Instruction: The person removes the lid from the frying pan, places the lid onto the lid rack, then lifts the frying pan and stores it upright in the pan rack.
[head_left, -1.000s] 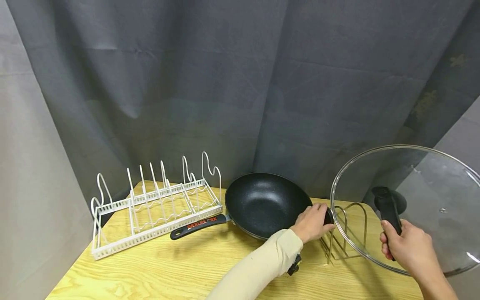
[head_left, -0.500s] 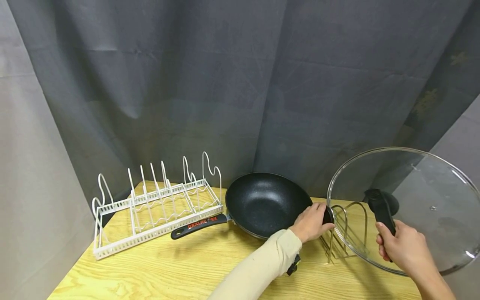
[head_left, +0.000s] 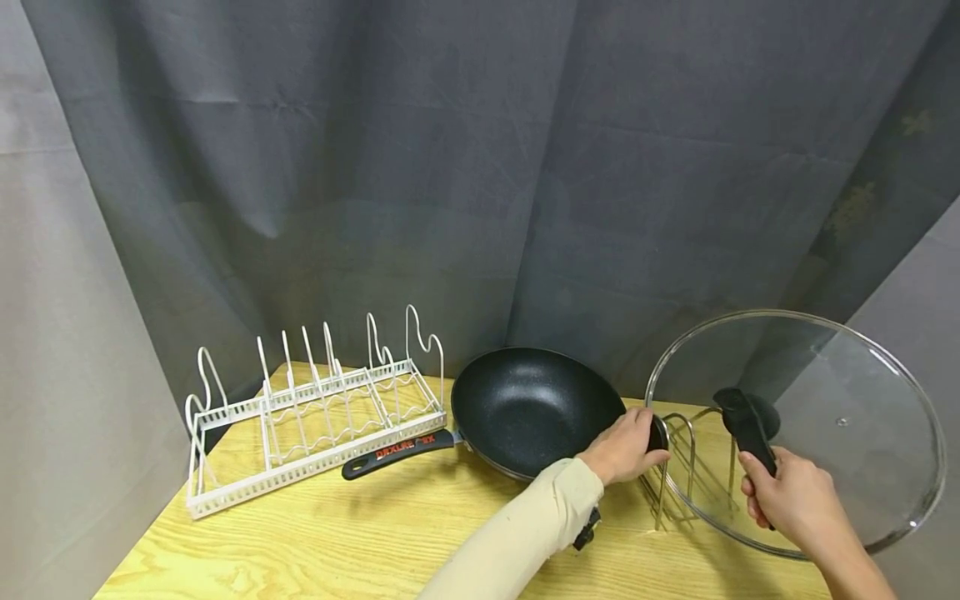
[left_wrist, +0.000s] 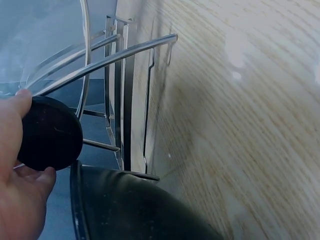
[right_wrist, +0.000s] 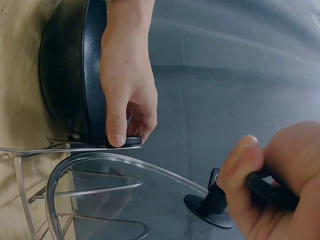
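A black wok (head_left: 532,408) stands on the table, its long handle (head_left: 397,452) pointing left. My left hand (head_left: 626,448) grips the short black side handle (left_wrist: 52,134) at the wok's right end, thumb and fingers on either face. At the right, my right hand (head_left: 798,496) holds a large glass lid (head_left: 862,383) by its black handle (head_left: 746,425), fingers curled around it. The lid is tilted up on edge. Its left rim (right_wrist: 52,200) is beside the metal wire loops of a small rack (head_left: 692,458); whether it touches them I cannot tell.
A white wire pan rack (head_left: 300,467) with upright dividers stands on the left of the wooden table (head_left: 375,550). Grey curtain (head_left: 405,167) hangs close behind the table. The wok's right end is right against the metal rack.
My right hand has carried the lid left and slightly down, toward the metal rack. My left hand and the wok have stayed in place.
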